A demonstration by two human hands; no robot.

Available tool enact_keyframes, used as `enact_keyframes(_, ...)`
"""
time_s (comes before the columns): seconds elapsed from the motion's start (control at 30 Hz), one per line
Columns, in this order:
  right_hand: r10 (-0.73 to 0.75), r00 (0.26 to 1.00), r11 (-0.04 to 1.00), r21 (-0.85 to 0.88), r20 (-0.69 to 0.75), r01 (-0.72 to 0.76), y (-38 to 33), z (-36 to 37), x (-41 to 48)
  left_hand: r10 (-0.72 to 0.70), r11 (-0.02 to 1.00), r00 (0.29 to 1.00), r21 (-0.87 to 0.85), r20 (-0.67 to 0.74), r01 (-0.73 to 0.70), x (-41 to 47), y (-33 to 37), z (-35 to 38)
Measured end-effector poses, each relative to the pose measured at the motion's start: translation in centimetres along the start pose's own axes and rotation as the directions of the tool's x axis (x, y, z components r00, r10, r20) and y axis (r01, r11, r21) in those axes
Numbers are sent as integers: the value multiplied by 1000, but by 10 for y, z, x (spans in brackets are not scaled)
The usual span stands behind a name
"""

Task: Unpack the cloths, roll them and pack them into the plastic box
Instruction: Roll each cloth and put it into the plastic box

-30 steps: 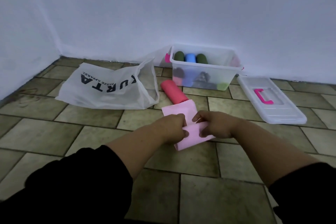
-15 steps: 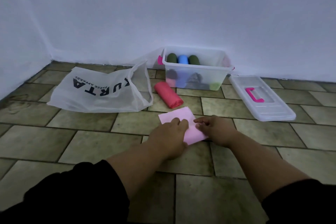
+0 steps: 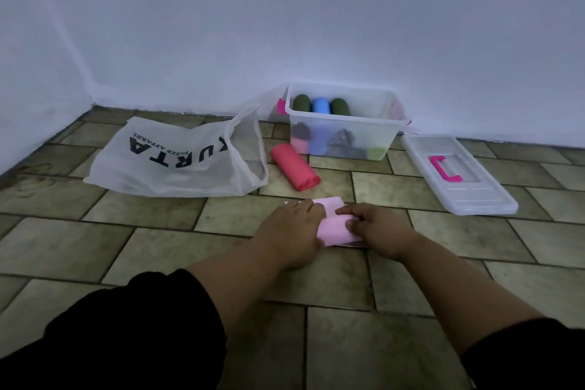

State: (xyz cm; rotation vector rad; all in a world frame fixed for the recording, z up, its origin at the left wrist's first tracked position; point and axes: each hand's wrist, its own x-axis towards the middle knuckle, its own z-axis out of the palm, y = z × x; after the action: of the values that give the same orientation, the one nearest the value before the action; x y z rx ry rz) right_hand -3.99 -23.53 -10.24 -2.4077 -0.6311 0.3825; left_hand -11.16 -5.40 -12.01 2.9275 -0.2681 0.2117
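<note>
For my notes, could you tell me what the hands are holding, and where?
Both the left hand and right hand press the pink cloth at its rolled near end.

The room is dim and bluish, the light soft and even with no clear source, so the white wall (image 3: 316, 9) reads grey-violet and the tiled floor (image 3: 126, 237) carries only faint shadows. Nothing glares. The wide lens bows the floor lines near the edges, and the black sleeves (image 3: 142, 332) at the bottom sink into detail-free darkness.
</note>
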Motion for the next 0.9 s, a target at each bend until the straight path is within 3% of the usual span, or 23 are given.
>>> enact_keyframes(0.1, -181, 978, 977, -132, -102, 167, -2, 1, -4, -70, 989, 994, -127, 89, 81, 13, -4, -8)
enact_keyframes(0.17, -194, 976, 958, -231, -94, 168, -2, 3, -6, -59, 991, 991, -109, 120, 72, 20, -6, -11)
enact_keyframes(0.33, -131, 989, 928, -360, -68, 98, -3, 3, 4, 60, 998, 997, 2, -52, -60, 15, -5, -1)
enact_keyframes(0.4, -209, 976, 869, -469, -54, 160, -5, 5, 7, 5, 1000, 999, -18, -51, -6, 18, -7, 0)
enact_keyframes(0.5, -307, 951, 828, -498, -19, 257, -11, 10, 7, -97, 995, 993, -20, 68, 99, 31, -13, -9)
enact_keyframes(0.6, -218, 975, 842, -514, -50, 162, -18, 9, 12, -227, 965, 973, 141, 39, 220, 36, -18, -16)
enact_keyframes(0.67, -49, 997, 900, -435, -65, 16, -26, 5, 21, -379, 922, 925, 80, -19, 379, 35, -16, -16)
enact_keyframes(0.77, 192, 981, 959, -214, 10, -186, -37, 0, 27, -527, 750, 823, -338, 213, 568, 39, -3, -8)
enact_keyframes(0.83, 257, 963, 966, -20, 80, -256, -39, -2, 23, -526, 645, 799, -475, 291, 598, 42, 7, -1)
enact_keyframes(0.9, 260, 957, 947, 158, 131, -279, -38, 1, 14, -567, 584, 776, -529, 277, 616, 43, 14, 3)
